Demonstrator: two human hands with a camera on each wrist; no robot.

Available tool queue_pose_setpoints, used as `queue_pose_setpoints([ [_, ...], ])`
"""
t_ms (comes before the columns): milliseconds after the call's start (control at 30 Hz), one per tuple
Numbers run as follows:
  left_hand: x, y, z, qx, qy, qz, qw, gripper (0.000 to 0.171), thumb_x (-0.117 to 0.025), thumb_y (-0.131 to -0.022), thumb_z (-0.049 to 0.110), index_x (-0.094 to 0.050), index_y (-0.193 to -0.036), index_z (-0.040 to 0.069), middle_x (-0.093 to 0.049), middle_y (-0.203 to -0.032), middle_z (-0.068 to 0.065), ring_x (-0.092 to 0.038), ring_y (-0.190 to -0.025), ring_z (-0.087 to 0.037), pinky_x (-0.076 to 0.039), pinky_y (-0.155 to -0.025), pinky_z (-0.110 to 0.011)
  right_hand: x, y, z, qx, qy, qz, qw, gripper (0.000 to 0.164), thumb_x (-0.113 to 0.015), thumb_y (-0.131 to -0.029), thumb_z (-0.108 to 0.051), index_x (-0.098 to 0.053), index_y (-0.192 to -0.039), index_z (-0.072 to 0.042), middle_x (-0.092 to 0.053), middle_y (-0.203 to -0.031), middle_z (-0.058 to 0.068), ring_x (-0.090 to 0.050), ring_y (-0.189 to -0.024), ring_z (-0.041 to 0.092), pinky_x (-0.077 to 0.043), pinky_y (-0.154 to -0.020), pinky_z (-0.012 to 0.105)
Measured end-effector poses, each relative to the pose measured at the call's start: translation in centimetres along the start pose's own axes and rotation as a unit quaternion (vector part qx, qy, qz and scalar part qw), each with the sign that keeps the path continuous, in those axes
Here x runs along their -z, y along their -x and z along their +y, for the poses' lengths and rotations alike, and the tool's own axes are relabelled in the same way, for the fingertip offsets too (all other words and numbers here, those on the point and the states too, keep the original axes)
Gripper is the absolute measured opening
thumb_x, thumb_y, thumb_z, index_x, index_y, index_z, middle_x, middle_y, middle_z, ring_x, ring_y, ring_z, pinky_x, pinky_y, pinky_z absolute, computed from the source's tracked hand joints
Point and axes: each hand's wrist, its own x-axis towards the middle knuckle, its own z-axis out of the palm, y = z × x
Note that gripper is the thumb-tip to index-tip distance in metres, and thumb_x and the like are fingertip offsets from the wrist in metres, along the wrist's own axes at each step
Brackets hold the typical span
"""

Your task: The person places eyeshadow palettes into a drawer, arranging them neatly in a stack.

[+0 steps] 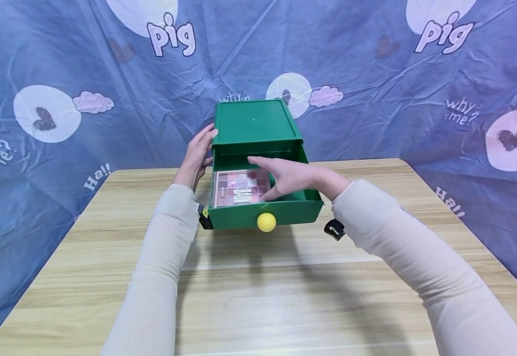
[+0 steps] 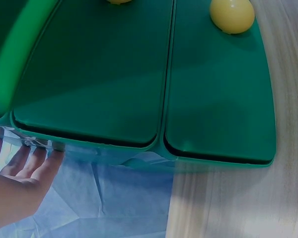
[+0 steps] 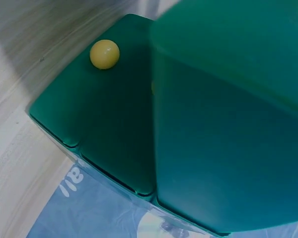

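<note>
A green drawer cabinet stands with its top drawer pulled out. In the drawer's left part lies an eyeshadow palette, its colour pans facing up. My left hand rests against the cabinet's left side, with the thumb near the top edge. Its fingers are extended along that side in the left wrist view. Over the drawer, my right hand has thumb and index finger spread apart, the thumb right at the palette's right edge. Its other fingers are hidden in the head view.
A yellow round knob sits on the open drawer's front. Below, the lower drawers are shut, with yellow knobs too. The cabinet stands on a wooden table, and a blue printed cloth hangs behind.
</note>
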Motion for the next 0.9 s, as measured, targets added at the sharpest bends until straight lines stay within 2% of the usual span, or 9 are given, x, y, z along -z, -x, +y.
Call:
queue_pose_setpoints([
  [233, 0.1, -0.2, -0.2, -0.007, 0.001, -0.004, 1.0, 0.053, -0.06, -0.078, 0.031, -0.044, -0.128, 0.022, -0.046, -0.124, -0.003, -0.044, -0.109, -0.014, -0.037, -0.082, -0.038, 1.2, 0.6, -0.2, -0.016, -0.042, 0.028, 0.999, 0.089, -0.07, -0.072, -0.021, -0.012, -0.138, -0.007, -0.016, -0.141, 0.005, -0.013, -0.127, 0.015, -0.019, -0.098, 0.033],
  [533, 0.0, -0.1, -0.1, -0.004, -0.004, -0.004, 1.0, 0.053, -0.06, -0.078, 0.032, -0.045, -0.127, 0.023, -0.043, -0.126, -0.001, -0.043, -0.11, -0.016, -0.034, -0.085, -0.04, 3.5, 2.7, 0.1, -0.004, -0.093, 0.09, 0.992, 0.091, -0.072, -0.07, -0.023, -0.013, -0.138, -0.006, -0.021, -0.139, 0.007, -0.019, -0.125, 0.014, -0.023, -0.096, 0.031],
  [833, 0.1, 0.0, -0.2, -0.012, -0.003, -0.007, 0.9999, 0.051, -0.062, -0.076, 0.033, -0.048, -0.125, 0.023, -0.046, -0.123, -0.001, -0.045, -0.108, -0.015, -0.035, -0.084, -0.039, 5.4, 5.5, 1.5, -0.055, -0.103, 0.147, 0.982, 0.085, -0.069, -0.074, -0.024, -0.016, -0.139, -0.011, -0.02, -0.139, 0.006, -0.021, -0.125, 0.02, -0.025, -0.095, 0.037],
  [900, 0.1, 0.1, -0.2, -0.016, -0.004, -0.01, 0.9998, 0.051, -0.062, -0.076, 0.035, -0.049, -0.124, 0.024, -0.047, -0.122, -0.001, -0.045, -0.108, -0.014, -0.035, -0.084, -0.038, 5.8, 6.2, 2.1, -0.059, -0.098, 0.163, 0.98, 0.083, -0.068, -0.075, -0.024, -0.016, -0.138, -0.011, -0.021, -0.139, 0.004, -0.02, -0.125, 0.017, -0.025, -0.095, 0.037],
])
